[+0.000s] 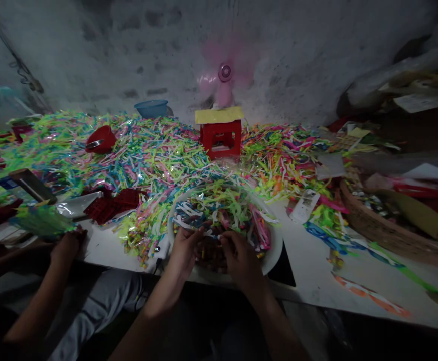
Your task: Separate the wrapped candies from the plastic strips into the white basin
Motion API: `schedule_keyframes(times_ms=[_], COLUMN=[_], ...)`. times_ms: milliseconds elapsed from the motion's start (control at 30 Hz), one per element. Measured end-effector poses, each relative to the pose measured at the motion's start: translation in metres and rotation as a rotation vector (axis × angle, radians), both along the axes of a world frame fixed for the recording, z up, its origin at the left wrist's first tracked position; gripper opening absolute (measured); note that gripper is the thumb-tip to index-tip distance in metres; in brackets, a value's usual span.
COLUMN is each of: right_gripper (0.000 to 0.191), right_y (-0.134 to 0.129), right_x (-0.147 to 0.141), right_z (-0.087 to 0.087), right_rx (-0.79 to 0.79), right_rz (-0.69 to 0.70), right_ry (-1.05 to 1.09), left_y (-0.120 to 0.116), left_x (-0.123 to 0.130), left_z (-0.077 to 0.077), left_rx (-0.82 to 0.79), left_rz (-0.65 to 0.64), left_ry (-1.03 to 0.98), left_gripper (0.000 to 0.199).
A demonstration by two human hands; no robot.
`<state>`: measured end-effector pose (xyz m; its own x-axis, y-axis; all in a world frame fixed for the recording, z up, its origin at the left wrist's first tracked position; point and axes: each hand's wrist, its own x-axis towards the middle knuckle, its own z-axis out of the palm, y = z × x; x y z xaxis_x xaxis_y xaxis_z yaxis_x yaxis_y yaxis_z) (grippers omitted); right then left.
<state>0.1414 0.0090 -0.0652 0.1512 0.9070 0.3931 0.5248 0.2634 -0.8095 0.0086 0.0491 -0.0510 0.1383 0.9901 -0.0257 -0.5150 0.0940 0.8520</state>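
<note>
One pale strip point(211, 235), held over a round white basin point(277, 249) at the front edge of the table point(312, 273); left hand point(186, 250), thumb and finger pinched on it; right hand point(239, 253), fingertips pinched on it just beside. Contents of basin: coloured strips point(226, 200), mixed. Behind: one large heap of strips point(162, 155), one red stool point(222, 138), one pink fan point(224, 93) above it.

One pink fan point(225, 93); one red stool point(234, 138); one blue bowl point(151, 109); one red bowl point(104, 136); one white basin point(277, 250); strips point(221, 193) uncountable
</note>
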Motion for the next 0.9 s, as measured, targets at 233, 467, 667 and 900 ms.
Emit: schedule_keyframes(times_ms=[233,467,667,900], right_gripper=[0.021,0.013,0.016,0.031], right_y=[-0.001,-0.002,0.000,0.004], right_x=[0.001,-0.001,0.007,0.016], right_z=[0.002,0.002,0.003,0.004], right_rx=[0.045,0.071,-0.070,-0.277], right_rz=[0.018,0.043,0.140,0.381], right_ry=[-0.013,-0.046,0.022,0.235], left_y=[0.005,0.053,0.015,-0.012], left_x=[-0.161,-0.277,-0.148,-0.002], left_z=[0.010,-0.026,-0.008,-0.012], left_rx=[0.258,0.466,0.316,0.105], left_rz=[0.003,-0.164,0.151,0.061], left_ry=[0.129,0.617,0.239,0.189], left_gripper=[0.013,0.022,0.015,0.030])
